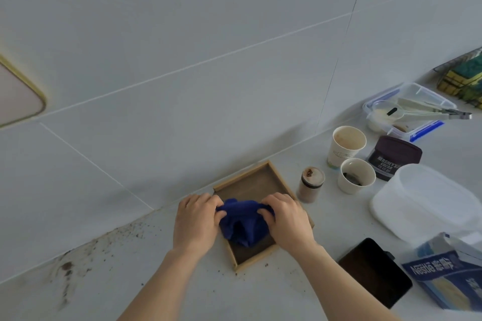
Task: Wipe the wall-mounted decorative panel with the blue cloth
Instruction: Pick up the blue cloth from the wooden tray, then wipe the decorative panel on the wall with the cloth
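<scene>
A crumpled blue cloth (243, 224) lies in a shallow wooden tray (257, 178) on the white counter, close to the tiled wall. My left hand (195, 221) grips the cloth's left side and my right hand (287, 219) grips its right side. A pale panel with a thin gold rim (18, 96) hangs on the wall at the far left edge, only partly in view and well away from both hands.
Right of the tray stand a small spice jar (311, 184), two paper cups (348, 146), a dark cocoa tin (393, 157), plastic containers (422, 198), a black phone (375, 271) and a blue Nestle box (448, 276). Brown powder is spilled along the counter's left (86, 253).
</scene>
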Tool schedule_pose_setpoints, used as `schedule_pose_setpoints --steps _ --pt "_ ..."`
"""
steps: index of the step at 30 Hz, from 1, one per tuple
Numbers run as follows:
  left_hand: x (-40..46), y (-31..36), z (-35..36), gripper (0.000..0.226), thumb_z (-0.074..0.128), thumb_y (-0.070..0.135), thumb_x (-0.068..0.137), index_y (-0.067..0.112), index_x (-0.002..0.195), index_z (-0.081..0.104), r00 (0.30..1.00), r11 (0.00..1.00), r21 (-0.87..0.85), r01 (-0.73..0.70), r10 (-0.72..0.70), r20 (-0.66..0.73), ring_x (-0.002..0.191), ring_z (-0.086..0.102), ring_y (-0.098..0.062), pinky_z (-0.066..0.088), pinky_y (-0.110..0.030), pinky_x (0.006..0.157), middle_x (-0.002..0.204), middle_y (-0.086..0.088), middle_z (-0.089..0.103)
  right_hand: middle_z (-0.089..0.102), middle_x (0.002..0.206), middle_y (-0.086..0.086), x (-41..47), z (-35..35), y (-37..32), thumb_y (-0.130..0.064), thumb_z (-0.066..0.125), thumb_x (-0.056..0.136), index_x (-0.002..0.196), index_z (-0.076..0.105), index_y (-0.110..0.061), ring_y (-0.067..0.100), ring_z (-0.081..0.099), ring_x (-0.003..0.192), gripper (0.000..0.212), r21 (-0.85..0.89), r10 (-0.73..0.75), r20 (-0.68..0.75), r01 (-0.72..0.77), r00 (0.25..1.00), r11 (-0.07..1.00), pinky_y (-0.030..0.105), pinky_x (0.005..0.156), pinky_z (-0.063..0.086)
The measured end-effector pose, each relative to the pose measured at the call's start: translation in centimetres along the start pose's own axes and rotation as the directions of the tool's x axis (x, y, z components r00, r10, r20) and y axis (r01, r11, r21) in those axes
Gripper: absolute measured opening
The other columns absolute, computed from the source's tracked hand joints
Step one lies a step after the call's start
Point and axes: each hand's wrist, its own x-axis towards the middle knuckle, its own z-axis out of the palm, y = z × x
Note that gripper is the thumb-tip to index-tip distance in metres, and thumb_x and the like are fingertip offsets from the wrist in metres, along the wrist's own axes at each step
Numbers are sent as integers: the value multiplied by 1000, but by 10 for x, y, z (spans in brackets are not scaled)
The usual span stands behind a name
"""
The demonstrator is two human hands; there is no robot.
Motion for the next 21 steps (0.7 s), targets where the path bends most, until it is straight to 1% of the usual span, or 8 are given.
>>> schedule_pose_setpoints --steps 3,6,10,13,16,18,21 --pt "-6 -7 -27 13 59 41 101 32 107 66 998 1000 6 5 -5 -59 104 61 -17 39 -30 98 103 14 65 68 110 -7 5 -14 -20 -32 54 105 115 67 -26 15 59 105 18 -6 -52 -34 52 998 999 34 90 50" --pt "-16 -15 -58 16 55 42 102 31 105 66 994 999 28 22 -19 -111 105 59 -17 37 -30 101 104 13 65 68 107 -7 6 -28 -44 -31 54 105 113 68 -25 15 59 103 17 -12 -105 -78 104 991 994 33 89 49" --pt "-34 -30 -97 19 53 40 103 27 104 67 982 998 49 32 -22 -186 105 59 -18 35 -28 101 104 12 65 68 104 -7 5 -47 -83 -31 52 105 109 69 -25 18 59 98 19 -46 -167 -122 162 978 986 28 82 40" --pt "-52 -46 -127 20 53 38 103 25 104 68 969 998 44 41 -29 -247 104 60 -19 34 -28 101 103 11 66 67 106 -8 3 -60 -118 -31 50 105 109 69 -25 17 59 99 20 -68 -216 -143 208 966 976 30 84 44" --pt "-73 -64 -157 20 53 38 103 26 104 69 953 998 45 45 -29 -303 105 60 -19 34 -29 101 104 11 67 68 107 -8 -2 -71 -156 -30 51 105 108 70 -25 17 58 101 20 -91 -264 -178 251 948 964 26 82 35" --pt "-87 -77 -177 20 53 39 103 27 104 70 940 998 40 46 -30 -341 105 60 -19 34 -30 101 104 11 67 68 108 -9 -6 -76 -182 -30 51 105 109 70 -25 17 59 102 21 -115 -299 -196 281 934 953 25 83 33" --pt "-110 -102 -206 19 54 39 103 28 104 69 920 998 34 53 -36 -390 105 60 -19 36 -31 103 105 12 68 69 109 -9 -13 -81 -223 -32 50 106 109 70 -26 17 60 104 21 -137 -346 -203 323 916 936 28 89 38"
